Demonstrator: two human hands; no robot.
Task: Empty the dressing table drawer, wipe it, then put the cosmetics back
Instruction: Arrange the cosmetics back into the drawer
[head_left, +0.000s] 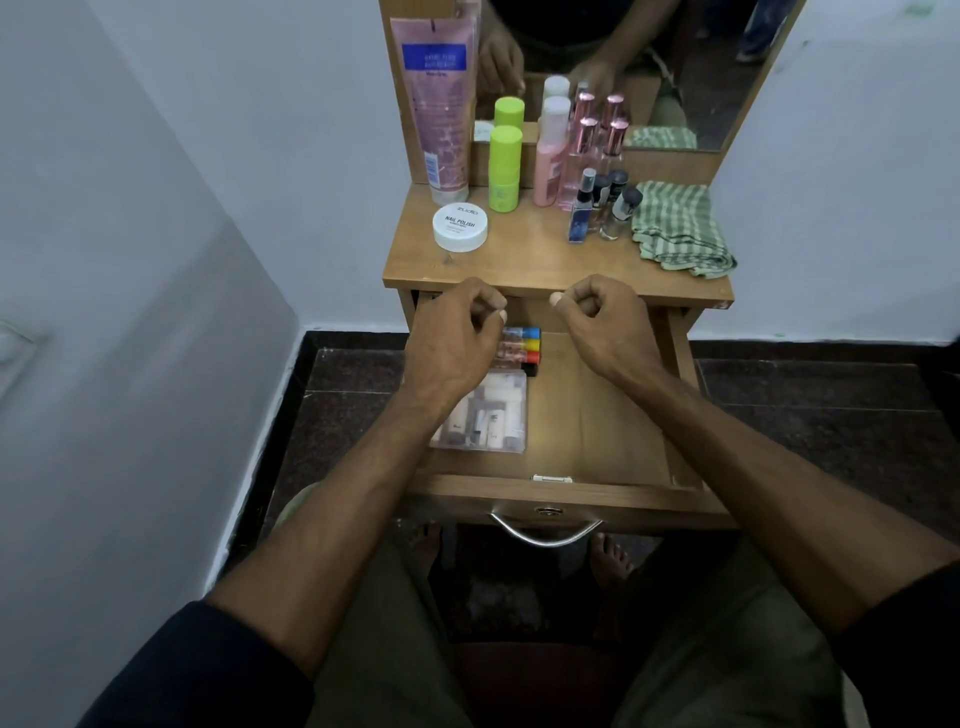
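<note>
We see the wooden drawer (597, 415) pulled out from the small wooden table (540, 260). Our left hand (457, 332) and right hand (602, 327) hang over its back part, each grip curled up with nothing in it. Inside the drawer, on the left, lie little tubes with blue, yellow and red caps (524, 345) and a clear plastic box of small white things (493, 410). On the table stand a tall pink tube (441, 104), a round white jar (460, 226), a green bottle (504, 166) and a green checked cloth (680, 228).
</note>
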